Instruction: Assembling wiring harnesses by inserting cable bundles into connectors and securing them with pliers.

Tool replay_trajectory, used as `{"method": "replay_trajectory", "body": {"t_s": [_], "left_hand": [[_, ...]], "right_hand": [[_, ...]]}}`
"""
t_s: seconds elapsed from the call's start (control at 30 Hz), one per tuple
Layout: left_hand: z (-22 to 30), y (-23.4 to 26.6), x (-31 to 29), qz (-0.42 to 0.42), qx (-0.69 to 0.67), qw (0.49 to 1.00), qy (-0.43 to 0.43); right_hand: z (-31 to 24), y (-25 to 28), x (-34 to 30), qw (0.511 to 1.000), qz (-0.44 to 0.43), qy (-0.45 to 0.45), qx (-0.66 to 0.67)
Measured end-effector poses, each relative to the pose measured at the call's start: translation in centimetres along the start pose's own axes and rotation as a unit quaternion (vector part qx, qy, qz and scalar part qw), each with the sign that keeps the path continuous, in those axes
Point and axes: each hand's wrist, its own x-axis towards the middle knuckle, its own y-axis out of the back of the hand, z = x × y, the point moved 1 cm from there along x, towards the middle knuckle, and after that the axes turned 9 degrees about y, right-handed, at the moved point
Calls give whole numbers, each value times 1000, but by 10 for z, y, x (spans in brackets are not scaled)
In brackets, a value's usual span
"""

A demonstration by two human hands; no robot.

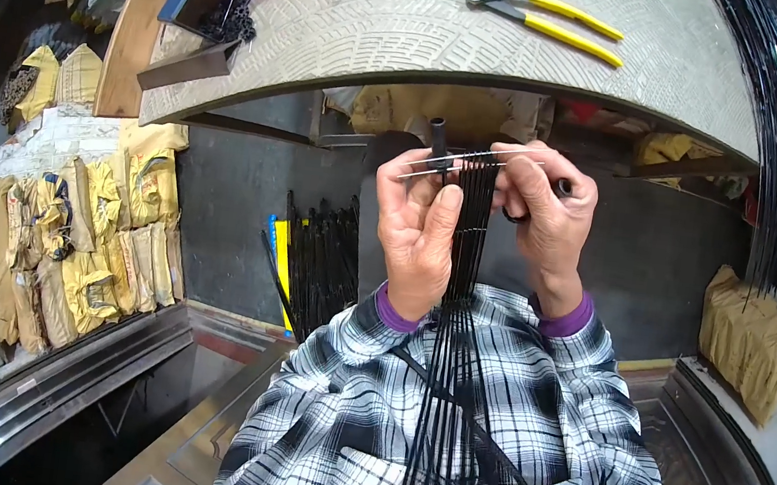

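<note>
Black thin rods (471, 253) stand in a bunch in the middle of the frame, running up from the checked shirt (444, 424) to both hands, with a thin silver wire (461, 164) lying across their tops by a small black tube (438, 137). The left hand (421, 232) pinches the bunch with its fingers pressed together, and the right hand (543, 208) curls around the rods and the wire end. It looks like the tying step, so the next move needs a steady hold and a careful pull of the wire; yellow pliers (547, 15) wait on the worktop (414, 32) at the top.

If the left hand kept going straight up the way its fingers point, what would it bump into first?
Probably the thin silver wire crossing the black rods just above the left hand, then the small black tube. Beyond that, the workbench edge, though depth is unclear.
</note>
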Motion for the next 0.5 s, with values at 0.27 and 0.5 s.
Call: {"method": "replay_trajectory", "body": {"t_s": [0.27, 0.5], "left_hand": [[3, 3, -2, 22, 18, 1000, -7], [31, 20, 8, -42, -7, 994, 105]], "right_hand": [[-2, -11, -5, 998, -43, 28, -39], [16, -6, -6, 992, -128, 5, -18]]}}
